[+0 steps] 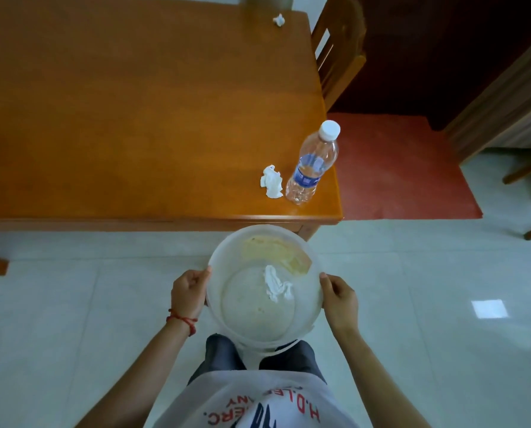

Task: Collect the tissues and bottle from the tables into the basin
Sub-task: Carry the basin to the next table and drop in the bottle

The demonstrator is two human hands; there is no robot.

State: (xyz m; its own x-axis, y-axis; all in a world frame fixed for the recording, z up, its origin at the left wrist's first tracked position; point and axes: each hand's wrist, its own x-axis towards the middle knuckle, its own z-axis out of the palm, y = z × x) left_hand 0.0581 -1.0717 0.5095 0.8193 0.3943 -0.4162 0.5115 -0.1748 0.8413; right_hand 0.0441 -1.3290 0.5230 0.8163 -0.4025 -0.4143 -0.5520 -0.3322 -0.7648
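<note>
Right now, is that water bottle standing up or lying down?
Standing upright: the bottle rests on its base near the table corner, white cap on top, beside a crumpled tissue.

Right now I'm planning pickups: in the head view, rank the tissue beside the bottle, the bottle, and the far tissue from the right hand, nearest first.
1. Bottle and tissue beside it, near table corner: too close to call.
2. Far tissue, table's far edge.
Right hand grips the basin.

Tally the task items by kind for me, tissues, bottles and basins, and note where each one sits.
Crumpled white paper tissues: 3, one in the basin, one beside the bottle, one at the far table edge.
Clear plastic water bottle with white cap and blue label: 1, standing on the orange wooden table's near right corner.
Translucent white round plastic basin: 1, held at its rim.
Total: 5.
</note>
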